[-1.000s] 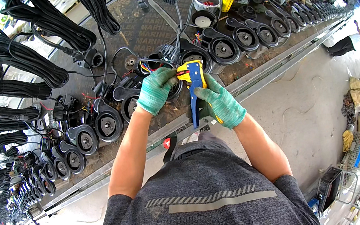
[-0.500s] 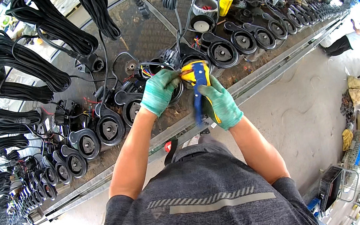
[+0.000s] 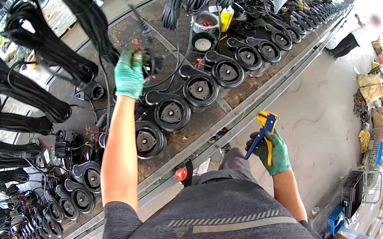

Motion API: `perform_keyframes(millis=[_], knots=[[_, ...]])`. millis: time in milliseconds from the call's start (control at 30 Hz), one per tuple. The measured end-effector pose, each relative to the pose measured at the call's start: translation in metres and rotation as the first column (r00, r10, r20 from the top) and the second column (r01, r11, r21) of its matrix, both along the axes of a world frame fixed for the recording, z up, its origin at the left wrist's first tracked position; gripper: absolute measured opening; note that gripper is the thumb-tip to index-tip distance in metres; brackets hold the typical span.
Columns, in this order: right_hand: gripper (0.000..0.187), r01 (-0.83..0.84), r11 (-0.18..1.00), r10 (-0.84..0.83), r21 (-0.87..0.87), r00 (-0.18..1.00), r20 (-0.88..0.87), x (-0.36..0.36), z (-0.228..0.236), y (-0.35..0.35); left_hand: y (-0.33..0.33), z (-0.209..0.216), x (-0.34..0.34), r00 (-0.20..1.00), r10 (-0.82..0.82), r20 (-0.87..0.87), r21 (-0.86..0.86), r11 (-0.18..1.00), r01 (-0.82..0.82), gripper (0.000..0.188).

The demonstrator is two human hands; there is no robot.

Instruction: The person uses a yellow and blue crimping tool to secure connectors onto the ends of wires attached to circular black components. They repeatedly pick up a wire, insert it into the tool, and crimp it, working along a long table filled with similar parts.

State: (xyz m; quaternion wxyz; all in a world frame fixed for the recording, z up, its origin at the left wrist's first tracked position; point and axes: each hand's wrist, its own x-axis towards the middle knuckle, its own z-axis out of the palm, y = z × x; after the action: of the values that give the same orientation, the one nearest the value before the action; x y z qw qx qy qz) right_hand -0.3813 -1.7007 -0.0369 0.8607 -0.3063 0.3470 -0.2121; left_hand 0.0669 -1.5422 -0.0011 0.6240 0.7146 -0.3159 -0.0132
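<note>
My right hand, in a green glove, grips a wire stripper with a yellow head and blue and yellow handles, held off the table's near edge. Over the far part of the table, my left hand, also gloved, is closed on a dark wired part, blurred by motion; its exact kind I cannot tell. Coloured wire ends show beside that hand. Nearer the edge, round black wheel-like housings stand in a row, each with a rounded arm.
Bundles of black cable hang along the table's far side. A yellow bottle stands beside a pot with red bits in it. Metal rails run along the near edge. Another person is at the right.
My hands have parted. The left moved away and left over the table with the dark part; the right drew back, right and nearer, with the wire stripper.
</note>
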Motion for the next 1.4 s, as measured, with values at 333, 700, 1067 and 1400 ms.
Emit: perform_keyframes(millis=[333, 700, 1067, 1400], knots=[[0.036, 0.027, 0.986, -0.012, 0.165, 0.996, -0.094, -0.011, -0.065, -0.158, -0.082, -0.014, -0.007, 0.885, 0.007, 0.466, 0.668, 0.652, -0.357, 0.027], [0.042, -0.225, 0.947, 0.263, 0.228, 0.953, -0.149, 0.002, -0.097, -0.313, -0.254, -0.02, -0.025, 0.89, -0.345, 0.298, 0.954, 0.076, -0.29, 0.021], [0.039, -0.208, 0.941, 0.259, 0.266, 0.95, -0.176, -0.022, -0.103, -0.333, -0.302, -0.086, 0.038, 0.896, -0.282, -0.344, 0.927, -0.256, 0.275, 0.061], [0.033, -0.028, 0.983, 0.066, 0.18, 0.975, -0.21, -0.051, -0.069, -0.316, -0.304, -0.15, 0.042, 0.954, -0.167, -0.251, 0.967, -0.079, 0.241, 0.045]])
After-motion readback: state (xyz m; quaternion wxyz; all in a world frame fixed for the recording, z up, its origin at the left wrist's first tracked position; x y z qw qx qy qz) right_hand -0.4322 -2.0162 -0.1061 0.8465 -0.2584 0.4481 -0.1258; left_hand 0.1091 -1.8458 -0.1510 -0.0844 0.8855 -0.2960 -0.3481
